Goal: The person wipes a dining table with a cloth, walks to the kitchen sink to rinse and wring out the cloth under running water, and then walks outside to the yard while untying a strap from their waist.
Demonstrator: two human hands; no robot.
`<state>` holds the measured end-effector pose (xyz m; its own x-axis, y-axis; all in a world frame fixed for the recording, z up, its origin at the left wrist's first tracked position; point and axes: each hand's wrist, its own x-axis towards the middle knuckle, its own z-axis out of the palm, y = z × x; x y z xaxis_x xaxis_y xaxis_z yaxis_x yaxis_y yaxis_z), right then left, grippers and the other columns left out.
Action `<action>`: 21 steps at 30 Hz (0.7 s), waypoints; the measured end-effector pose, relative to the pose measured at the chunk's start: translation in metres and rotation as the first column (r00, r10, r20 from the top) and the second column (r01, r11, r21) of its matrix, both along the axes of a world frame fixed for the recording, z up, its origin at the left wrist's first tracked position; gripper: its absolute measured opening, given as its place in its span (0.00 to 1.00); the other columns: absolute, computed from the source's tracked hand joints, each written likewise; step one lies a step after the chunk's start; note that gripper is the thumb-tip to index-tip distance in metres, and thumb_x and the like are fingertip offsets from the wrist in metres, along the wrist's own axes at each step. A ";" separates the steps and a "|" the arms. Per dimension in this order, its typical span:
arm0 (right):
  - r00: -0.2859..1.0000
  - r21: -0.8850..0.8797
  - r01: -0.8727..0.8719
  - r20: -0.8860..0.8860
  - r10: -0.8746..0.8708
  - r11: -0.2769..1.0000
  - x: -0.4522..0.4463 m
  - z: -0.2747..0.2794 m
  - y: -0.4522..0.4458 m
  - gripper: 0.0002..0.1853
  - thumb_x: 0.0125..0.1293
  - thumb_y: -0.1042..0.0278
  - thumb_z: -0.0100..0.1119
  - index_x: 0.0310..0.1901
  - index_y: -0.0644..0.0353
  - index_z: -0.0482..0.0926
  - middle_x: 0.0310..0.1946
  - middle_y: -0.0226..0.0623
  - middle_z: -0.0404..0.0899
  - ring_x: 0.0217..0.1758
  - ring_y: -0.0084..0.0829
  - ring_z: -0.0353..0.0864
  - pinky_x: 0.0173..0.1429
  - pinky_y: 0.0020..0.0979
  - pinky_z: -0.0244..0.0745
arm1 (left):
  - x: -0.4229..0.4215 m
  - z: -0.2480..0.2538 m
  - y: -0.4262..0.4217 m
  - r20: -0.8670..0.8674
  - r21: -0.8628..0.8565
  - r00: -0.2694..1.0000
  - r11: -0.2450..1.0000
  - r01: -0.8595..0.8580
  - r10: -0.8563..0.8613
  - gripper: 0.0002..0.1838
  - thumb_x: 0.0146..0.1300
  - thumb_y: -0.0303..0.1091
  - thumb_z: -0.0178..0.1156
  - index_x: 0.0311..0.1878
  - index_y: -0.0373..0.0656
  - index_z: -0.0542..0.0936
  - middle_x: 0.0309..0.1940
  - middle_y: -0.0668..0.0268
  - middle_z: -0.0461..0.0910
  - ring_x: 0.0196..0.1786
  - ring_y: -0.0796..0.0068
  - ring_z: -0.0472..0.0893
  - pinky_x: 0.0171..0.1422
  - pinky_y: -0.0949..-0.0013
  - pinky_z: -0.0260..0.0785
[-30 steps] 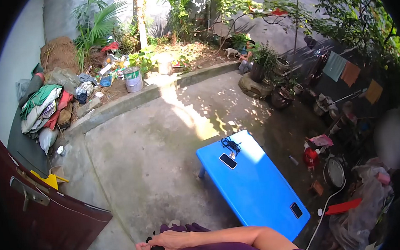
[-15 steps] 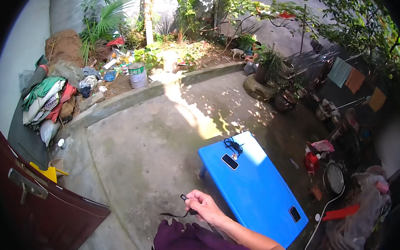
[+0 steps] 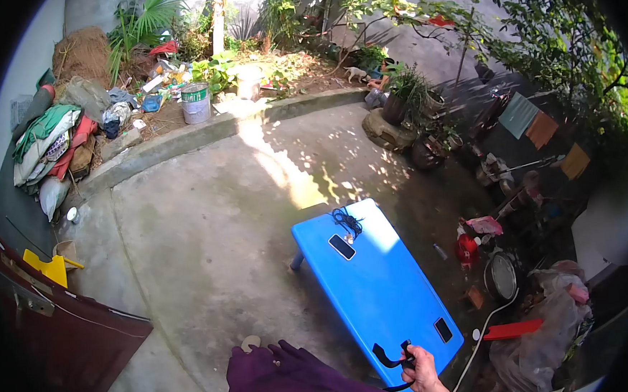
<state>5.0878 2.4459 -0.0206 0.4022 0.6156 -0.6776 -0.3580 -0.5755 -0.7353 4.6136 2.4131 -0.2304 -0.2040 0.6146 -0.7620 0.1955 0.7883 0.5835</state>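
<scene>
My right hand (image 3: pixel 422 370) is closed around a black strap (image 3: pixel 386 358) with a small buckle, over the near end of the blue table (image 3: pixel 376 278). The strap's loose end curls up to the left of the fingers. My left hand is out of view. A phone (image 3: pixel 341 247) and a coiled black cable (image 3: pixel 347 222) lie at the table's far end. Another phone (image 3: pixel 444 329) rests near its right edge, just beyond my right hand. Purple clothing (image 3: pixel 296 380) fills the bottom middle.
A dark red door (image 3: pixel 71 333) stands at the lower left, near a yellow dustpan (image 3: pixel 45 268). Piled cloths (image 3: pixel 52 151) and a paint bucket (image 3: pixel 195 104) are farther back. On the right are a round pan (image 3: pixel 501 276), a red object (image 3: pixel 513 330) and a white hose (image 3: pixel 474 348).
Both hands were together at my waist at first. My right hand has since moved right with the black strap, over the table, while my left hand has left the view.
</scene>
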 end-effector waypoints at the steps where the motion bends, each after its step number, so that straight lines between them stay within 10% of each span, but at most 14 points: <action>1: 0.997 -0.040 0.009 -0.073 -0.012 0.999 0.014 -0.020 -0.027 0.15 0.67 0.57 0.54 0.37 0.64 0.74 0.24 0.36 0.74 0.09 0.23 0.58 0.15 0.29 0.54 | -0.001 -0.001 0.002 0.002 -0.001 1.000 1.000 -0.002 0.002 0.12 0.64 0.34 0.58 0.44 0.36 0.81 0.34 0.63 0.81 0.41 0.75 0.79 0.48 0.70 0.71; 4: 0.992 -0.276 0.118 -0.008 -0.125 0.954 0.018 -0.060 -0.088 0.21 0.60 0.49 0.60 0.41 0.61 0.78 0.27 0.40 0.77 0.28 0.37 0.77 0.34 0.35 0.75 | -0.004 -0.003 0.004 0.007 -0.009 1.000 1.000 -0.003 0.003 0.12 0.64 0.34 0.58 0.44 0.36 0.81 0.35 0.64 0.81 0.41 0.75 0.79 0.49 0.71 0.71; 5: 0.941 -0.001 -0.162 0.302 0.155 0.987 0.057 -0.154 -0.147 0.22 0.60 0.49 0.61 0.43 0.62 0.77 0.29 0.42 0.78 0.31 0.35 0.78 0.40 0.36 0.75 | -0.004 -0.003 0.005 0.009 -0.010 1.000 1.000 -0.001 0.001 0.12 0.64 0.34 0.58 0.44 0.36 0.81 0.35 0.64 0.81 0.41 0.75 0.79 0.49 0.71 0.71; 8: 0.986 -0.361 0.161 0.107 -0.131 0.919 0.015 -0.140 -0.150 0.22 0.60 0.50 0.60 0.44 0.62 0.77 0.30 0.42 0.78 0.31 0.35 0.78 0.39 0.36 0.75 | -0.007 -0.004 0.006 0.013 -0.018 1.000 1.000 -0.005 0.005 0.12 0.64 0.33 0.58 0.45 0.36 0.80 0.35 0.64 0.81 0.41 0.75 0.79 0.49 0.71 0.70; 21: 0.990 -0.540 -0.124 -0.004 0.144 0.833 -0.035 -0.207 -0.072 0.21 0.62 0.52 0.59 0.44 0.64 0.77 0.31 0.42 0.79 0.32 0.35 0.78 0.38 0.36 0.75 | -0.004 0.000 -0.027 0.013 -0.078 0.999 0.996 -0.046 0.048 0.12 0.63 0.32 0.59 0.46 0.36 0.80 0.36 0.65 0.81 0.42 0.76 0.79 0.49 0.72 0.70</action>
